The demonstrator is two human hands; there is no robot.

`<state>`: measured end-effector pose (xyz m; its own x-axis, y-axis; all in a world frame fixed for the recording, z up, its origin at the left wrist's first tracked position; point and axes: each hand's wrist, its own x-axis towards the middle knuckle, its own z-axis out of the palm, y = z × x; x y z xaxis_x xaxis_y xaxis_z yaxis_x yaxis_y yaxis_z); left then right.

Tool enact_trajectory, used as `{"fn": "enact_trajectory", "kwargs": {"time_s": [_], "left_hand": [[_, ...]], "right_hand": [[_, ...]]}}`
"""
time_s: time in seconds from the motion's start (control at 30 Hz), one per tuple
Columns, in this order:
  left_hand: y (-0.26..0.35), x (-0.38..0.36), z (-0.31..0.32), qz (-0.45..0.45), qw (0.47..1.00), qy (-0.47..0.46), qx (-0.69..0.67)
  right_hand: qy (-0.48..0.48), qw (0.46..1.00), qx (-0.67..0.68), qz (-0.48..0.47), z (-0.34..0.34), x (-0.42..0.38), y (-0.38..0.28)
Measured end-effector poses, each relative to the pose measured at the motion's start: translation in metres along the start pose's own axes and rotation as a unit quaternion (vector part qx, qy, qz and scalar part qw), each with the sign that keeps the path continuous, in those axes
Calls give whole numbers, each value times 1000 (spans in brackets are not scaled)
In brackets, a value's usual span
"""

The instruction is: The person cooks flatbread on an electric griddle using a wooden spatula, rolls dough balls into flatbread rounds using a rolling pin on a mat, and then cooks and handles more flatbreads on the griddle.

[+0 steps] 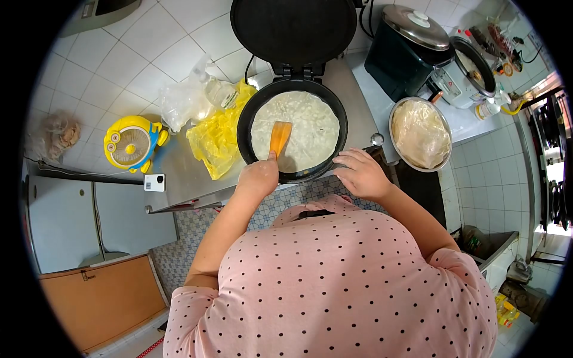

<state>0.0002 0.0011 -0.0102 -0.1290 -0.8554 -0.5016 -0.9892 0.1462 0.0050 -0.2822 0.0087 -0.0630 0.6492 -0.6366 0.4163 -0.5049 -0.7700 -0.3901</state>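
Observation:
A round pale flatbread [310,122] lies in the black lower pan of an electric griddle [245,128], whose round lid [293,30] stands raised behind it. My left hand [259,178] is closed around a wooden spatula [280,137], its flat blade over the left part of the bread. At the pan's lower right rim is my right hand [361,173], fingers apart and holding nothing. Whether its fingertips touch the rim is unclear.
Yellow plastic bags [215,140] and a clear bag [182,104] lie left of the griddle, beside a yellow fan [128,145] and a phone [154,182]. To the right are a plastic-covered bowl [420,134], a dark green container [397,62] and a cooker [456,83].

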Motion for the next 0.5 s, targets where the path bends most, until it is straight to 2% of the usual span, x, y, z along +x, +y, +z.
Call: {"fn": "enact_trajectory", "kwargs": {"time_s": [0.5], "left_hand": [[1, -1, 4, 8, 1000, 13, 14]], "right_hand": [[14, 1000, 16, -13, -4, 12, 0]]}}
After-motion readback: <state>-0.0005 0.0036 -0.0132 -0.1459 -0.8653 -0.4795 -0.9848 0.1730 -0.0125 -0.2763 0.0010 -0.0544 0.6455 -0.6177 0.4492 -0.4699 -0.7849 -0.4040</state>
